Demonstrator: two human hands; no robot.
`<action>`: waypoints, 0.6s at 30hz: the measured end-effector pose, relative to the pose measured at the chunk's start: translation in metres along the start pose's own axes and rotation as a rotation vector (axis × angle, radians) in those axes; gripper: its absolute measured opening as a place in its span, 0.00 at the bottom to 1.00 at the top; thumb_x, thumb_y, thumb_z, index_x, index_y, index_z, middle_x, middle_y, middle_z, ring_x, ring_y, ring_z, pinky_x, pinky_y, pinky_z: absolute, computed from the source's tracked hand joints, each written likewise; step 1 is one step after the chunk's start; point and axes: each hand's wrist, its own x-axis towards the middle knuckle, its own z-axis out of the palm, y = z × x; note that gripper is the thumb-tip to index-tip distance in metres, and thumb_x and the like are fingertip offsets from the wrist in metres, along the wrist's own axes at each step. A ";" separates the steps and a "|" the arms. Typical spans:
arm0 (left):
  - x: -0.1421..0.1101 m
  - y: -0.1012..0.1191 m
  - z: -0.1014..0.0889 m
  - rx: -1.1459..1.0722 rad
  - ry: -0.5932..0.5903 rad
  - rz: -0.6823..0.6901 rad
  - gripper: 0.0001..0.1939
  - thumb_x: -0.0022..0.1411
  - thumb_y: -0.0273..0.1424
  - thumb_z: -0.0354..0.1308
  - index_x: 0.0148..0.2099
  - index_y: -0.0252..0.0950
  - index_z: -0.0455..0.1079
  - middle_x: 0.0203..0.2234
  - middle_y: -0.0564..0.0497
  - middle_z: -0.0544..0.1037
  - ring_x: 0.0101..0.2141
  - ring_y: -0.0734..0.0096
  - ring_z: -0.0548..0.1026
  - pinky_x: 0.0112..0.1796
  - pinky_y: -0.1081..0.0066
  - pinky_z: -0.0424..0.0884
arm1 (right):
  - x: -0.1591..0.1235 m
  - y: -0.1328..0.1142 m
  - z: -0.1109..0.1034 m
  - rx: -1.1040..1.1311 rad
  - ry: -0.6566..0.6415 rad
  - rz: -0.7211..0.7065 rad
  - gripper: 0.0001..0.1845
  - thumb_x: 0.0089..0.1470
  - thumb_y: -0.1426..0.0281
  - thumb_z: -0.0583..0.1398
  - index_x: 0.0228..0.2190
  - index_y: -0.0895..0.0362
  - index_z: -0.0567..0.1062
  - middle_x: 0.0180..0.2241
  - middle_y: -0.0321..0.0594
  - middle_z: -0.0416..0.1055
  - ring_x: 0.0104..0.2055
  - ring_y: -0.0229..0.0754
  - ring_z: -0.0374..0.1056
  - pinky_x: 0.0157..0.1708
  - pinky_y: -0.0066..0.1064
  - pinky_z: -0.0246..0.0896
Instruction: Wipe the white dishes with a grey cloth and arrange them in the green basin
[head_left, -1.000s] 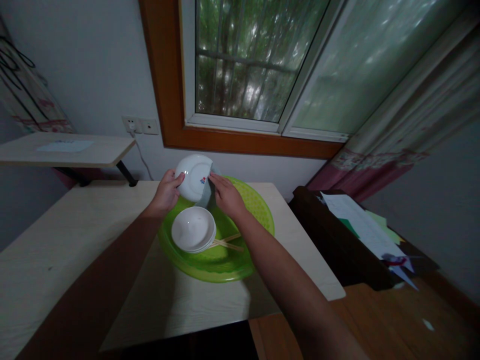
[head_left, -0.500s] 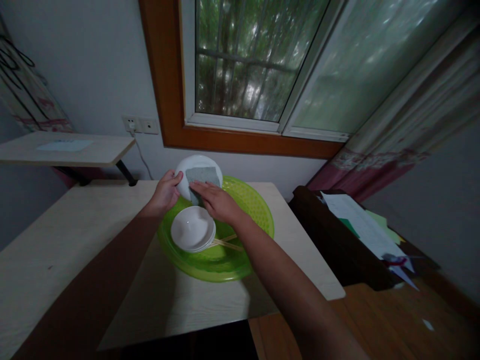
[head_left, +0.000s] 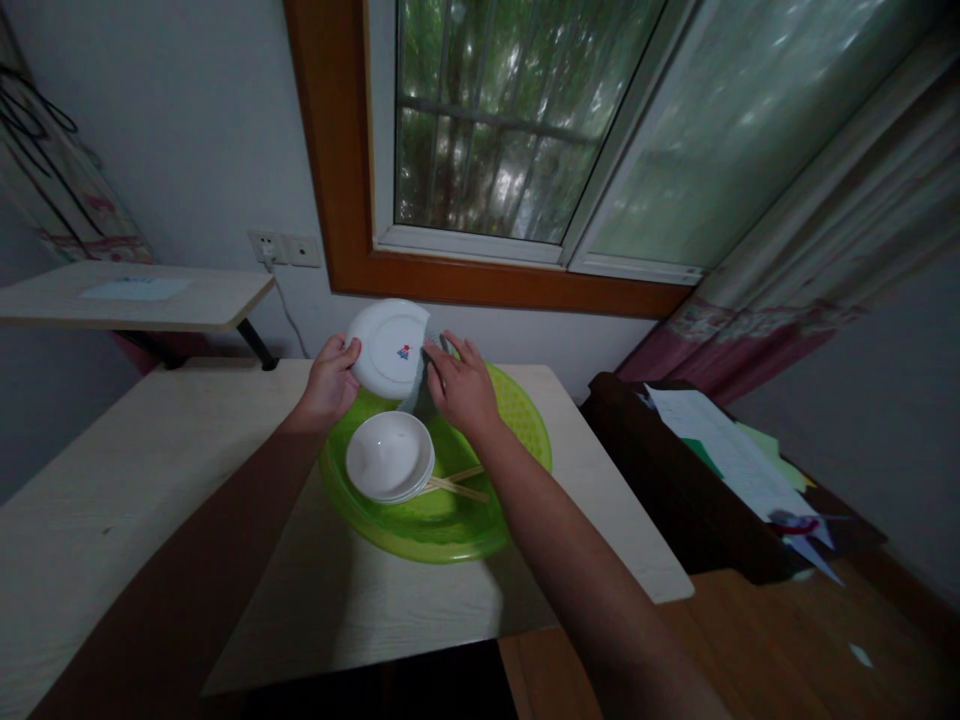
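Note:
My left hand (head_left: 332,382) grips the left rim of a white plate (head_left: 381,345), thumb on the face toward me. The plate is tilted up, and a small red and blue mark shows on that face. At its right edge my right hand (head_left: 463,388) holds a grey-green cloth (head_left: 420,395), which hangs down beside the plate and is partly hidden by the fingers. Below the plate, a stack of white bowls (head_left: 388,455) sits in a round green plastic basket (head_left: 420,545). Several chopsticks (head_left: 463,488) lie to the right of the bowls, partly crossed.
The basket rests on a pale wooden table (head_left: 600,500) against the wall under a window. A raised shelf (head_left: 187,310) stands at the left, near a wall socket (head_left: 283,248). Papers (head_left: 720,450) lie on dark furniture at the right.
My right hand has slid with the cloth from the middle of the plate to its right edge, baring the mark. My left hand keeps its grip on the plate.

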 end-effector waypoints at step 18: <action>-0.001 0.002 -0.001 -0.009 -0.003 0.003 0.15 0.57 0.32 0.71 0.34 0.36 0.65 0.29 0.53 0.75 0.34 0.73 0.76 0.38 0.74 0.74 | -0.005 0.005 0.000 0.084 0.030 -0.086 0.23 0.61 0.75 0.57 0.56 0.54 0.74 0.52 0.46 0.79 0.71 0.50 0.57 0.69 0.52 0.53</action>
